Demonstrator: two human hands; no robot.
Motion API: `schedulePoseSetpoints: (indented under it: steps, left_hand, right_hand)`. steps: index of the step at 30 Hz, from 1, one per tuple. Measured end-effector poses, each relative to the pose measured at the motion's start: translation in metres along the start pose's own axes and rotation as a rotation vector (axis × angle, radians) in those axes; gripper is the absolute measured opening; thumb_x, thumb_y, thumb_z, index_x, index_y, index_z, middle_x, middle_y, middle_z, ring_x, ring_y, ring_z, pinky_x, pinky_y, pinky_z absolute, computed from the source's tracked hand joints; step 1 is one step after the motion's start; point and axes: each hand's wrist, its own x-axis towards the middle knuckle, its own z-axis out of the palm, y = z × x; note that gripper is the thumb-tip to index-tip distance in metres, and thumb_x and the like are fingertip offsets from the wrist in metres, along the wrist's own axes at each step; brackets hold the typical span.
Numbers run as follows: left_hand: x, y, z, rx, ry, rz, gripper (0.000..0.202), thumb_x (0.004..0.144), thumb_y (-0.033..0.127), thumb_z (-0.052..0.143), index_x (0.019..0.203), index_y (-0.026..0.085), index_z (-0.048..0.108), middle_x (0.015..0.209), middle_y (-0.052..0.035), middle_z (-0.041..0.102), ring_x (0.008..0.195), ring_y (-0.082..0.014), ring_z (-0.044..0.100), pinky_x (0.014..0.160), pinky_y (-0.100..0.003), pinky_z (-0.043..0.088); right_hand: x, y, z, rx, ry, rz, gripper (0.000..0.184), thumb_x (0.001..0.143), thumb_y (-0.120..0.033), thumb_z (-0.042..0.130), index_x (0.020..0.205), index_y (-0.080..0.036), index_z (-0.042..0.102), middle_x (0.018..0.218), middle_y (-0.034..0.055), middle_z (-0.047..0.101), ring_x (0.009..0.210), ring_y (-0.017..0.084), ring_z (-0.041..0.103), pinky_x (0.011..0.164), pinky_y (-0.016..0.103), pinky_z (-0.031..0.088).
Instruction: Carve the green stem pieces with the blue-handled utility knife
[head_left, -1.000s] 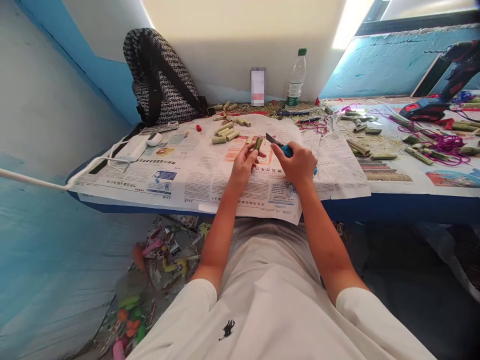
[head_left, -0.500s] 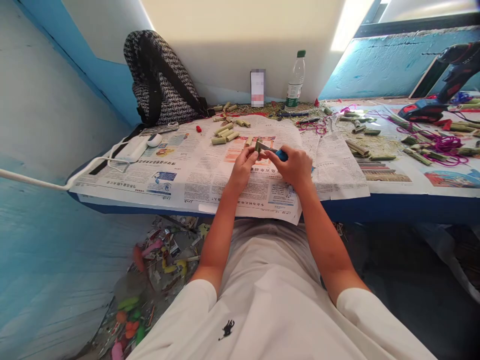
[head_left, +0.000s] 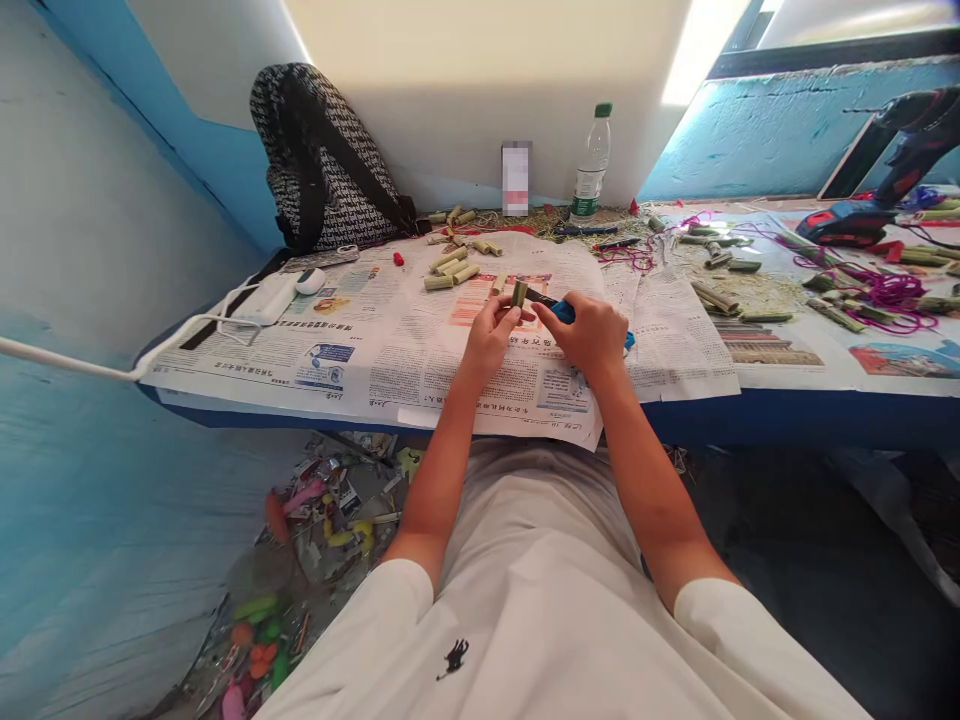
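Blue-edged surface (head_left: pixel 787 418) covered in printed newspaper sheets (head_left: pixel 360 345), carrying short green bamboo tube pieces (head_left: pixel 451 268), white power strip (head_left: pixel 264 298), clear plastic water bottle (head_left: pixel 592 165), black-and-white patterned backpack (head_left: pixel 322 160), tangled magenta string (head_left: pixel 889 290).

Top: white short-sleeved shirt, plain smooth cloth, filling the near middle of the view.
Sleeves: short, ending above the elbows; both forearms bare.
Marking: small black emblem shaped like an animal on the chest, near the bottom edge, a little left of centre.
Left hand (head_left: pixel 491 335): bare, no glove, ring or watch visible.
Right hand (head_left: pixel 592 335): bare, no glove; wrist without band.
Lap: light grey-white cloth, softly creased, just under the table edge.
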Motion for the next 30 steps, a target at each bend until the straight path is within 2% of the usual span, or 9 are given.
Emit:
schedulePoseSetpoints:
  steps: [7,14,18,22,26,30]
  left_hand:
    - [0.007,-0.011,0.001,-0.034,0.079,0.006,0.012,0.102,0.028,0.059,0.110,0.021,0.064,0.107,-0.0102,0.082,0.105,-0.0198,0.071,0.099,-0.034,0.051]
    - [0.013,-0.020,-0.003,-0.107,0.109,0.007,0.019,0.100,0.035,0.068,0.114,0.023,0.068,0.128,-0.0101,0.078,0.112,-0.0189,0.069,0.097,-0.031,0.052]
    - [0.018,-0.024,-0.004,-0.129,0.158,0.071,0.027,0.093,0.038,0.079,0.115,0.024,0.073,0.109,-0.0055,0.076,0.102,-0.0163,0.068,0.090,-0.027,0.052]
    - [0.018,-0.023,-0.004,-0.206,0.164,0.048,0.033,0.089,0.044,0.084,0.114,0.026,0.072,0.094,-0.0032,0.074,0.093,-0.0158,0.069,0.078,-0.025,0.050]
    - [0.014,-0.019,-0.005,-0.203,0.134,-0.008,0.034,0.089,0.050,0.082,0.110,0.027,0.069,0.096,-0.0028,0.079,0.093,-0.0160,0.075,0.077,-0.025,0.051]
    - [0.009,-0.013,-0.003,-0.243,0.108,-0.034,0.041,0.089,0.057,0.080,0.112,0.026,0.067,0.100,-0.0045,0.084,0.091,-0.0170,0.080,0.079,-0.026,0.055]
  right_hand:
    - [-0.002,0.000,0.001,0.006,0.129,0.067,0.067,0.104,-0.080,0.041,0.086,-0.022,0.067,0.079,0.0109,0.069,0.069,0.022,0.056,0.064,0.033,0.027]
    - [0.000,0.001,0.001,0.001,0.069,0.069,0.065,0.103,-0.081,0.044,0.086,-0.023,0.067,0.080,0.0108,0.069,0.070,0.023,0.056,0.066,0.034,0.027]
    - [0.000,0.000,0.001,0.002,0.055,0.083,0.063,0.103,-0.080,0.046,0.086,-0.022,0.067,0.079,0.0104,0.068,0.070,0.022,0.055,0.067,0.034,0.027]
    - [0.000,0.002,0.002,0.023,0.073,0.075,0.065,0.102,-0.082,0.045,0.082,-0.022,0.064,0.072,0.0080,0.063,0.065,0.020,0.051,0.065,0.033,0.026]
    - [0.000,0.002,0.002,0.058,0.078,0.060,0.068,0.102,-0.083,0.043,0.079,-0.022,0.061,0.067,0.0055,0.058,0.060,0.017,0.045,0.063,0.032,0.025]
    - [0.000,0.001,0.000,0.042,0.081,0.072,0.067,0.102,-0.083,0.042,0.078,-0.022,0.059,0.068,0.0059,0.058,0.060,0.018,0.046,0.063,0.032,0.025]
